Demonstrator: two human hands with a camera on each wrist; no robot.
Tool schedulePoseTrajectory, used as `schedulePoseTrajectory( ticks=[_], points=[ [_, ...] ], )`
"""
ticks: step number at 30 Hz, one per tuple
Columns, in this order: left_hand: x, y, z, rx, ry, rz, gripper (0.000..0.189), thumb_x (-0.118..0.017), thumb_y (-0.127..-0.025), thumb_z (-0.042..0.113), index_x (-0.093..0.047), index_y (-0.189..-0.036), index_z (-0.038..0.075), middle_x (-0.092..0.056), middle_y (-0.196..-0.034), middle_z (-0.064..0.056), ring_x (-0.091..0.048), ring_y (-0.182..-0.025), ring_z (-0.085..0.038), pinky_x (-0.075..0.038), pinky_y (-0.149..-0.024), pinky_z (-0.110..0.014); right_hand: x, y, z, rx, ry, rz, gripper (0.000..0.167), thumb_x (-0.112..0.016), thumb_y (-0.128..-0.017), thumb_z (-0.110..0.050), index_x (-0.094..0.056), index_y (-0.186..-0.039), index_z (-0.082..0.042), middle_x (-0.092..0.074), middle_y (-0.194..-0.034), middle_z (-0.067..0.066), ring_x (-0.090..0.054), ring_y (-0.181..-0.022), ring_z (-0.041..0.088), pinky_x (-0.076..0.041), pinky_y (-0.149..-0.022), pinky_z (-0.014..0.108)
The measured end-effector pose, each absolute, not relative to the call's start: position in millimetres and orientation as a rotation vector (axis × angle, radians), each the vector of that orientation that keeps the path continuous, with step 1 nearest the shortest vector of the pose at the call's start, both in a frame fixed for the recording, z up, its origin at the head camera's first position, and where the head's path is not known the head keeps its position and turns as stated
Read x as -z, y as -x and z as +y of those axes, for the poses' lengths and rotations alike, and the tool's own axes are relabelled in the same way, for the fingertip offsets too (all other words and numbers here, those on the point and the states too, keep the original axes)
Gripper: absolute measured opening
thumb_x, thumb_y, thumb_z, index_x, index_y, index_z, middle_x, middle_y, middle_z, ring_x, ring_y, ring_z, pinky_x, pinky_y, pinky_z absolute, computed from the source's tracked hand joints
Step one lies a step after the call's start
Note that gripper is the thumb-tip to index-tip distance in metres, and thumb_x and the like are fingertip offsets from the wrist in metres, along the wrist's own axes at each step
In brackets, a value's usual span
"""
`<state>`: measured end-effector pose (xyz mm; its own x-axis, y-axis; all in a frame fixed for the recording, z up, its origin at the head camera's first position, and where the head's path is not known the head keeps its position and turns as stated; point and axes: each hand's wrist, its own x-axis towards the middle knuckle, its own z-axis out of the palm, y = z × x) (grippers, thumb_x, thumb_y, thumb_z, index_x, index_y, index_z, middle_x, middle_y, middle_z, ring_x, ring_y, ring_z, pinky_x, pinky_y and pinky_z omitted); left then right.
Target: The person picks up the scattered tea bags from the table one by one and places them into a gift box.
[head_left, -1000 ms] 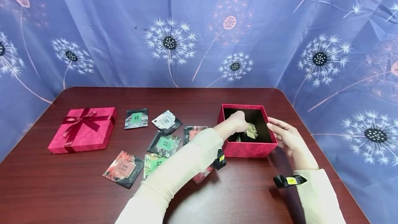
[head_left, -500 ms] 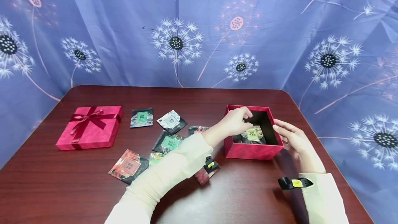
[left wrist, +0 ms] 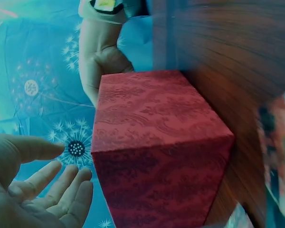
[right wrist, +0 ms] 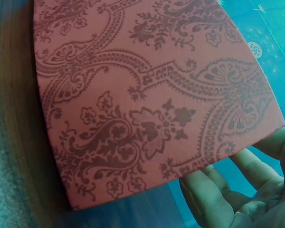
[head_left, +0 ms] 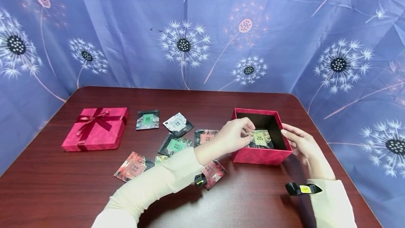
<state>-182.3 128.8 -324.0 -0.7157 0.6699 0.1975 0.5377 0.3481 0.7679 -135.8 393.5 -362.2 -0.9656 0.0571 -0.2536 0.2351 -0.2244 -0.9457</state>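
Only the head view showed the yellow-labelled sachet (head_left: 260, 139) inside the red box (head_left: 261, 157), which stood below the left hand (head_left: 235, 133), thumb and fingers parted, and against the right hand (head_left: 302, 146), fingers loosely extended.

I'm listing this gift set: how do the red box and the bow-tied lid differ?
The red box is deep; the bow-tied lid is shallow. The box stands open-topped, holding a yellow-labelled packet; the lid lies flat. Ribbon crosses the lid; the box's visible sides have none. Both are red and rest on the table.
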Motion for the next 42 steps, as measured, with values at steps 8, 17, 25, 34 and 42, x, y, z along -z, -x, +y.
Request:
schedulePoseTrajectory(
  ticks=[8, 17, 25, 34, 42],
  points=[
    [333.8, 178.0, 111.6, -1.298, -1.183, 2.48, 0.02, -0.068, -0.085, 0.004, -0.061, -0.104, 0.005, -0.066, -0.104, -0.007, -0.067, -0.091, -0.017, -0.05, -0.079, -0.022, 363.2, 135.4, 394.6, 2.294, -0.386, 1.912, 0.026, -0.06, -0.094, -0.014, -0.071, -0.097, -0.037, -0.07, -0.092, -0.013, -0.066, -0.081, 0.006, -0.057, -0.068, 0.029],
    [349.9, 177.8, 91.7, -1.249, -1.25, 2.41, 0.021, -0.07, -0.083, 0.005, -0.06, -0.102, 0.005, -0.065, -0.101, -0.008, -0.065, -0.091, -0.018, -0.051, -0.083, -0.024, 362.0, 135.7, 394.4, 2.287, -0.372, 1.915, 0.026, -0.059, -0.094, -0.014, -0.07, -0.098, -0.037, -0.07, -0.092, -0.013, -0.067, -0.081, 0.007, -0.057, -0.069, 0.028],
    [357.8, 185.1, 79.5, -1.036, -1.342, 2.326, 0.027, -0.071, -0.082, 0.005, -0.059, -0.107, 0.004, -0.066, -0.105, -0.012, -0.064, -0.092, -0.022, -0.052, -0.08, -0.024, 361.8, 135.2, 393.8, 2.305, -0.362, 1.904, 0.026, -0.059, -0.094, -0.013, -0.071, -0.099, -0.036, -0.072, -0.09, -0.011, -0.067, -0.079, 0.007, -0.057, -0.068, 0.028],
    [360.7, 192.7, 65.7, -0.856, -1.42, 2.202, 0.032, -0.072, -0.08, 0.001, -0.059, -0.109, -0.002, -0.065, -0.109, -0.017, -0.062, -0.103, -0.027, -0.05, -0.088, -0.03, 361.5, 134.6, 393.6, 2.314, -0.364, 1.897, 0.025, -0.06, -0.093, -0.014, -0.072, -0.098, -0.035, -0.072, -0.091, -0.011, -0.068, -0.079, 0.007, -0.057, -0.069, 0.028],
    [360.4, 198.4, 62.6, -0.609, -1.439, 2.187, 0.036, -0.076, -0.075, 0.0, -0.06, -0.107, -0.001, -0.067, -0.107, -0.014, -0.062, -0.104, -0.025, -0.048, -0.09, -0.026, 360.1, 134.8, 392.7, 2.305, -0.367, 1.911, 0.026, -0.059, -0.094, -0.014, -0.072, -0.097, -0.036, -0.072, -0.09, -0.011, -0.069, -0.079, 0.007, -0.057, -0.068, 0.029]
  ],
)
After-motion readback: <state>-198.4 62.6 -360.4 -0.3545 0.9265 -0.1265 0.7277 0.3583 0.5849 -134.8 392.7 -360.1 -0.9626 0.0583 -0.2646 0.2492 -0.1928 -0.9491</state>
